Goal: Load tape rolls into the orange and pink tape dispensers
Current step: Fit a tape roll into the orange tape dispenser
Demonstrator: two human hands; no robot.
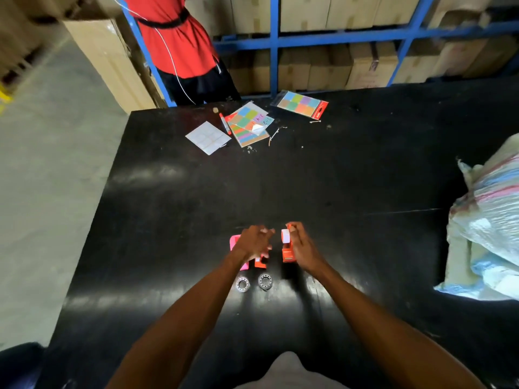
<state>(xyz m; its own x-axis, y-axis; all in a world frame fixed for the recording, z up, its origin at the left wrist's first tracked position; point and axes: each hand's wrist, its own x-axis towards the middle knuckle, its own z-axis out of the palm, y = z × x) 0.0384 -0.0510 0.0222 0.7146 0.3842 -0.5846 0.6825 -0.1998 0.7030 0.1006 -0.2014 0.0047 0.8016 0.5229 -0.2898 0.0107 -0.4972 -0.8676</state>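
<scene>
Orange dispenser (287, 249) lies lengthwise, pointing away, white roll (286, 236) at its far end.
Right hand (302, 245) grips it; blurred left hand (254, 242) hovers, fingers spread.

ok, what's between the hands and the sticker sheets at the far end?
Head view: only bare black table between the hands (left, right) and the sticker sheets.

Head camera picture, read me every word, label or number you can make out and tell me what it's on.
Nothing reads with certainty.
Sticker sheet at the far edge of the table: handwritten marks on its pink and blue squares, too blurred to read.
Sticker pack: red header, print too small.
Cardboard boxes on the shelves: a label, illegible.
Orange dispenser: no readable text.
</scene>
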